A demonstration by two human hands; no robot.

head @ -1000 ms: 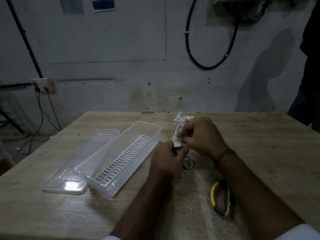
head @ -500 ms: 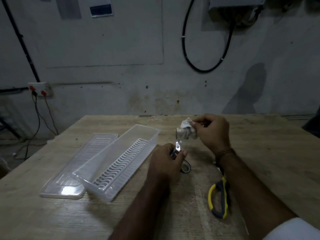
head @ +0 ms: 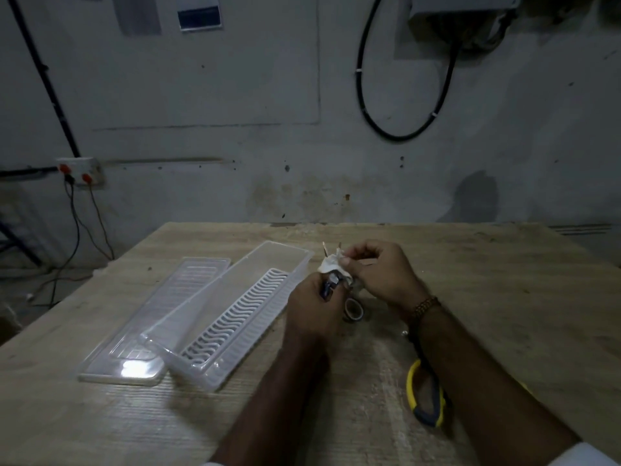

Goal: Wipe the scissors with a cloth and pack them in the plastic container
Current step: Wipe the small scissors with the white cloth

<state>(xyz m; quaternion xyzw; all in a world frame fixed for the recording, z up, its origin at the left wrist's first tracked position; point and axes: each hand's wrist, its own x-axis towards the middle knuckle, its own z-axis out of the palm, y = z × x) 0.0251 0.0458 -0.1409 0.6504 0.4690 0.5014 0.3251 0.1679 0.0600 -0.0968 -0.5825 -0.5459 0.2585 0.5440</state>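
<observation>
Now, from the head view, the left hand (head: 314, 306) grips the scissors (head: 331, 285) by the handles above the table (head: 504, 280); the right hand (head: 376, 274) pinches the cloth (head: 331, 264) around the blades; stiff, slippery steel, best held at the handles, soft rag; the open plastic container (head: 232, 314) sits near; blades mostly hidden; a yellow-handled pair (head: 425, 395) lies half under the forearm.

A pale wooden table (head: 487, 284) carries three things — a clear plastic container (head: 232, 314) with a wavy white insert, its flat lid (head: 151, 324) touching it along the left, and yellow-handled scissors (head: 425, 395) near the right forearm — well apart from the container.
</observation>
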